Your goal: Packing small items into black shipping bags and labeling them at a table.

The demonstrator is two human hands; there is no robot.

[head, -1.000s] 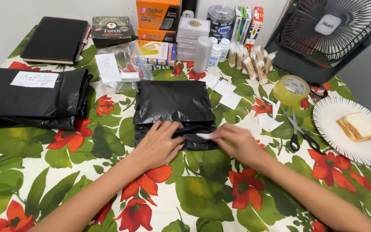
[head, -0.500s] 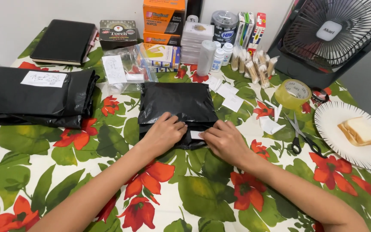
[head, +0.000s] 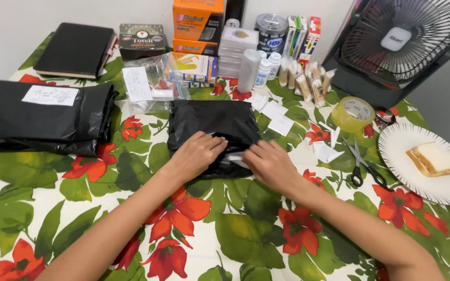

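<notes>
Meanwhile, on the floral tablecloth (head: 37, 208), the black plastic parcel (head: 212, 122) lies in the middle as it did a second ago, but both hands have closed in on its near edge. The left hand (head: 196, 155) presses flat, fingers curled over the fold; the right hand (head: 269, 165) pinches a white strip there. Nearby lie stacked black parcels (head: 42, 122), a fan (head: 407, 41), tape roll (head: 353, 113) and scissors (head: 363, 166), all apart.

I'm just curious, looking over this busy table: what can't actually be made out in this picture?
All in the head view:
- What is inside the black parcel: its opaque plastic hides it.
- The white slip: mostly covered by the left hand and right hand.
- The fan: cut off by the top and right edges.
</notes>
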